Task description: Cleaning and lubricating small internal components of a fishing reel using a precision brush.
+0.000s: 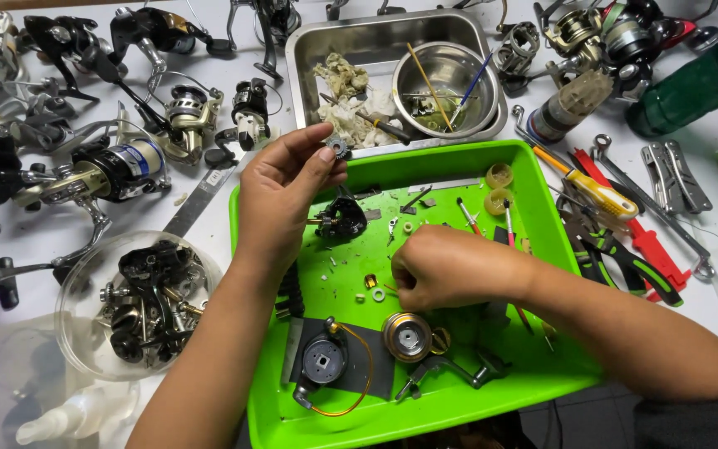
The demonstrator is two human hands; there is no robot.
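My left hand (280, 195) is raised over the far left corner of the green tray (542, 208), its grip clamped, thumb against forefinger, on a small dark gear (337, 148) held just above the tray's far rim. My right hand (450, 268) rests low at the middle of the tray, fingers curled together with their tips down beside a small white washer (379, 294) and a small brass piece (370, 281); I cannot tell whether this grip pinches anything, since the fingertips are hidden. Between the two hands, on the tray floor, stands a black reel body (341, 220). Toward the tray's near edge lie a spool (407, 336) with a metallic face and, near the near left corner, a dark rotor with a thin orange bail wire (326, 362). Two pale yellow rings (499, 187) sit at the far right corner of the tray. Beyond the tray's far rim, a steel pan (309, 41) holds rags and a steel bowl (442, 83) with brushes. On the desk's left side stand several fishing reels (118, 166) and a clear bowl of dark parts (139, 303); on its right side lie a yellow-handled screwdriver (596, 193) and red-handled pliers (646, 245).
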